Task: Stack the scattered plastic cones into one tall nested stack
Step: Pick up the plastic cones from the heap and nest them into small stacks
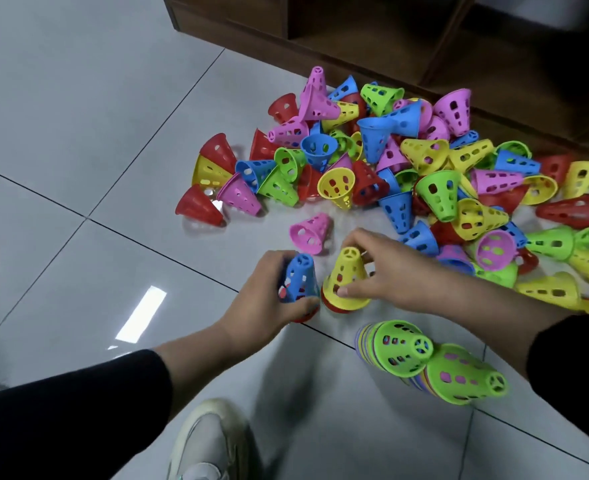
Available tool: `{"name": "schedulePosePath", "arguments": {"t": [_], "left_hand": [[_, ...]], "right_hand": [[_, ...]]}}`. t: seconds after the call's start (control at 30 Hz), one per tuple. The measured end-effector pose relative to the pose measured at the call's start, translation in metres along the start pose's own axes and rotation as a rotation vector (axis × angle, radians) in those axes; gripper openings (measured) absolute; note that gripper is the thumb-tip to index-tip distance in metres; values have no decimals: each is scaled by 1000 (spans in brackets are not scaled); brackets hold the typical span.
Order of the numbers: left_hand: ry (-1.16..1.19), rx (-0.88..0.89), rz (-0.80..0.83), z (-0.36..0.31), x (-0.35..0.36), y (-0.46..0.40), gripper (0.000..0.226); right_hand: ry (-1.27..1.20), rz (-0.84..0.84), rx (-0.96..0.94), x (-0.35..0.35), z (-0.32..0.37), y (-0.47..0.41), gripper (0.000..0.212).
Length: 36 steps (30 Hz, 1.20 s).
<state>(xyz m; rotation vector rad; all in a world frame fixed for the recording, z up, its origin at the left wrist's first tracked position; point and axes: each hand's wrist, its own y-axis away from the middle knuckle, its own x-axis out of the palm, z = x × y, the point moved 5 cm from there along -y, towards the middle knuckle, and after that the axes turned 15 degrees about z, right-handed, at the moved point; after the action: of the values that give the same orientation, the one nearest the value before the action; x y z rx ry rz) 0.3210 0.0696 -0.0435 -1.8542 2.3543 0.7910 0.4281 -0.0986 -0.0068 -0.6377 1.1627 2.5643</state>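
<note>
Your left hand [272,289] wraps round a blue perforated plastic cone [300,278] that sits nested over a red cone [306,315], only the red rim showing below your fingers. You hold it by the sides, tip up, probably so the pair lifts as one unit.

Your right hand [383,268] pinches a yellow perforated plastic cone [346,278], thumb low at the rim, fingers behind near the tip. It stands upright on another red cone base [338,307] on the grey tiled floor [78,98]. That grip steadies it or seats it down; can't tell which.

The two small stacks stand just beside each other, so the likely next step is merging one onto the other.

Near your right forearm, two taller nested stacks, each topped by a green perforated cone [402,346] and [462,374], lean toward the camera, many coloured rims visible under them. Likely parked close so new cones go on quickly. They are not yet one stack.

The big loose pile of mixed coloured cones [407,161] lies beyond your hands, against a dark wooden shelf unit [355,39]. A lone pink cone [312,233] lies on its side just ahead of your hands. Most of the task remains.

White sneaker [210,441] at bottom.
</note>
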Motion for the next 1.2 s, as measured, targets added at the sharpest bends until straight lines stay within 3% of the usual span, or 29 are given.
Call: {"name": "schedulePosePath", "arguments": {"t": [0.13, 0.23, 0.33, 0.5, 0.67, 0.8, 0.97, 1.1, 1.2], "left_hand": [[-279, -13, 99, 11, 18, -1, 57], [-333, -67, 128, 7, 14, 5, 65], [-356, -107, 40, 4, -5, 11, 62], [-125, -313, -244, 35, -61, 0, 40], [-13, -359, -356, 58, -116, -27, 38], [199, -371, -306, 71, -136, -58, 38], [363, -450, -222, 79, -139, -95, 43], [432, -479, -219, 89, -133, -114, 26], [379, -465, -273, 98, -134, -121, 27]], "right_hand": [[63, 58, 109, 10, -8, 4, 63], [9, -50, 145, 2, -8, 20, 50], [9, -109, 188, -2, -8, 30, 45], [-11, -168, 247, -10, -3, 7, 44], [-41, -151, 342, -15, 3, -38, 57], [-94, -113, 450, -17, 6, -75, 69], [-536, -152, 517, -11, 5, -112, 61], [-821, -121, 571, 0, 6, -141, 77], [-997, -150, 594, 7, 5, -161, 78]]}}
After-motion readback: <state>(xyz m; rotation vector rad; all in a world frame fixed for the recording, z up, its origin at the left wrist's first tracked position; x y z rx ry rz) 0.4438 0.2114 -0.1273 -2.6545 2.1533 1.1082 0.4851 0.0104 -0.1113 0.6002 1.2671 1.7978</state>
